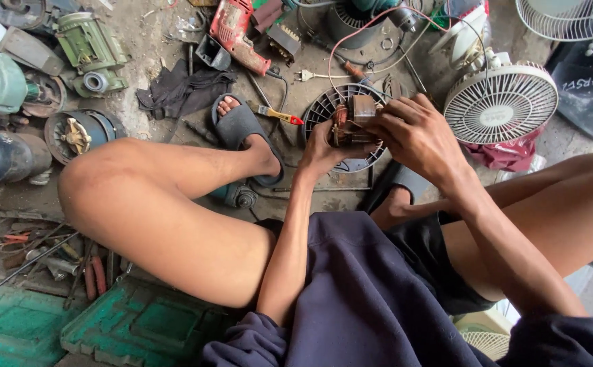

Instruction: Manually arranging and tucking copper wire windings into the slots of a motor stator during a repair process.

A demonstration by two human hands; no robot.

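A small fan motor (353, 117) with a brown laminated core and copper windings is held up between both hands. My left hand (325, 148) grips it from below and the left side. My right hand (412, 132) closes over its right side and top, fingers wrapped around the core. Directly under the motor a round dark fan guard (329, 107) lies on the floor, partly hidden by the hands. A red wire (351, 37) loops away from the motor toward the top of the view.
A white fan guard with hub (500, 103) stands at the right. A red drill (237, 34), a yellow-handled screwdriver (276, 114), a black cloth (181, 88), green motors (91, 51) and a green tool case (130, 326) surround my bent legs and sandalled feet (245, 132).
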